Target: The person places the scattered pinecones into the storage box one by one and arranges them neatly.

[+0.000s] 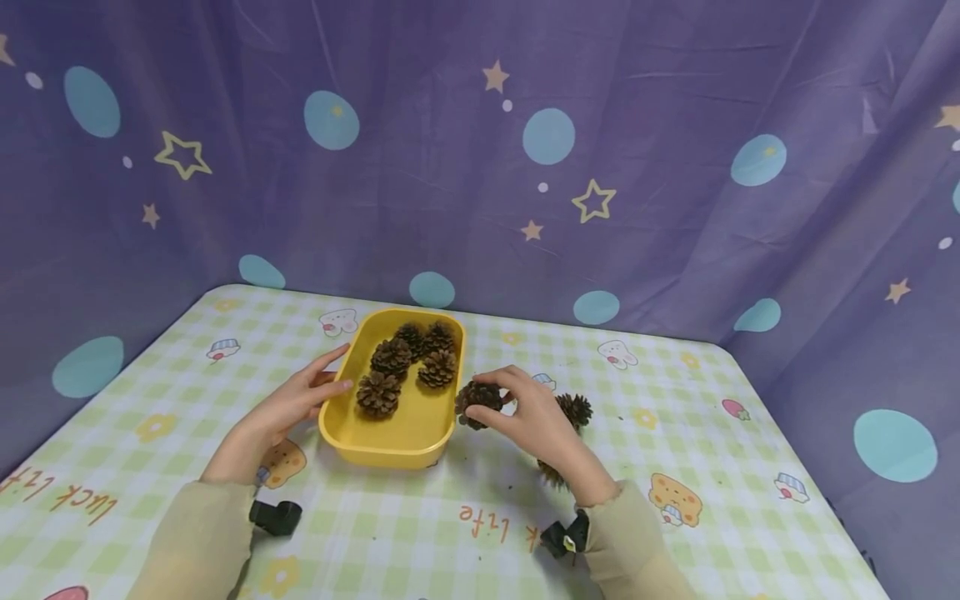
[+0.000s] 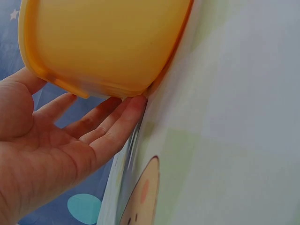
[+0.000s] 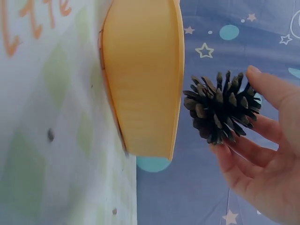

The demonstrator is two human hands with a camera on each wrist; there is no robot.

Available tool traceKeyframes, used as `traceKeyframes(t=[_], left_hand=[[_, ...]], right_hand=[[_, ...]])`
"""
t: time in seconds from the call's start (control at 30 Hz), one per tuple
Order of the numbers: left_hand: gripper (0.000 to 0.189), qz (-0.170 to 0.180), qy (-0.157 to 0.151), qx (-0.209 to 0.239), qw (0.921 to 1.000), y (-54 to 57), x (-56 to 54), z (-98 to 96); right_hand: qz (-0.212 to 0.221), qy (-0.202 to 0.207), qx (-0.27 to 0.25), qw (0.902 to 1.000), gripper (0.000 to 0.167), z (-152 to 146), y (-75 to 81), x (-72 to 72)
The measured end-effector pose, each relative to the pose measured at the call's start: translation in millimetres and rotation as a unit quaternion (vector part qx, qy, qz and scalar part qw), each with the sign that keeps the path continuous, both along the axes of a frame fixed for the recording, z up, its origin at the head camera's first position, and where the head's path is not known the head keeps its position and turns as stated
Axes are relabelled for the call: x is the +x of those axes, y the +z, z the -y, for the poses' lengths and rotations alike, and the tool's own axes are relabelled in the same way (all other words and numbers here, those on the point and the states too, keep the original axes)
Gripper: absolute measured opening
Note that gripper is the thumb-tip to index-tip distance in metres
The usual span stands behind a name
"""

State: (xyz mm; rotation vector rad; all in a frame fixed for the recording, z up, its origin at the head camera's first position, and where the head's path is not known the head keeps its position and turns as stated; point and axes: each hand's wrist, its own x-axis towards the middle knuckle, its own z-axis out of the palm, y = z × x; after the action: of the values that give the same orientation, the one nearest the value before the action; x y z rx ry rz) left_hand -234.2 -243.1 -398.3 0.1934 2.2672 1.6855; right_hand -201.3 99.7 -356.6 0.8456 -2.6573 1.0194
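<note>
A yellow plastic bin (image 1: 390,457) stands on the table with several brown pine cones (image 1: 378,394) inside. My left hand (image 1: 291,398) holds the bin's left side. Its thumb lies over the rim, and in the left wrist view the fingertips (image 2: 137,102) touch the lower outside wall. Beside the bin's right rim, my right hand (image 1: 536,421) pinches a pine cone (image 1: 478,403) between thumb and fingers. That pine cone (image 3: 220,108) is raised off the table, apart from the bin wall in the right wrist view. Another pine cone (image 1: 575,410) shows behind the right hand, and one more is partly hidden under the wrist.
A green-and-white checked tablecloth (image 1: 360,533) with cartoon prints covers the table. Small dark crumbs lie scattered on it, right of the bin. A purple curtain (image 1: 450,208) with stars and blue dots hangs behind and at both sides. Dark wrist cameras (image 1: 276,517) sit at both sleeves.
</note>
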Motion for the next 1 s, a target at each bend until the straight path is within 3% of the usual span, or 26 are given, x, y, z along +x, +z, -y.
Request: traceKeyframes(t=[0.37, 0.53, 0.8, 1.0], left_hand=[[0.072, -0.004, -0.007, 0.003, 1.0000, 1.9, 1.8, 0.9], [0.073, -0.003, -0.005, 0.005, 1.0000, 1.9, 1.9, 0.4], [0.073, -0.001, -0.003, 0.005, 1.0000, 0.8, 1.9, 1.1], [0.075, -0.001, -0.008, 0.012, 0.9999, 2.1, 2.6, 1.1]], right_hand=[[0.006, 0.010, -0.065, 0.9978, 0.048, 31, 2.0, -13.0], [0.014, 0.019, -0.064, 0.9977, 0.047, 45, -1.7, -18.0], [0.011, 0.024, 0.020, 0.9994, 0.045, 61, -4.1, -22.5], [0.027, 0.032, 0.102, 0.9939, 0.045, 68, -4.4, -26.1]])
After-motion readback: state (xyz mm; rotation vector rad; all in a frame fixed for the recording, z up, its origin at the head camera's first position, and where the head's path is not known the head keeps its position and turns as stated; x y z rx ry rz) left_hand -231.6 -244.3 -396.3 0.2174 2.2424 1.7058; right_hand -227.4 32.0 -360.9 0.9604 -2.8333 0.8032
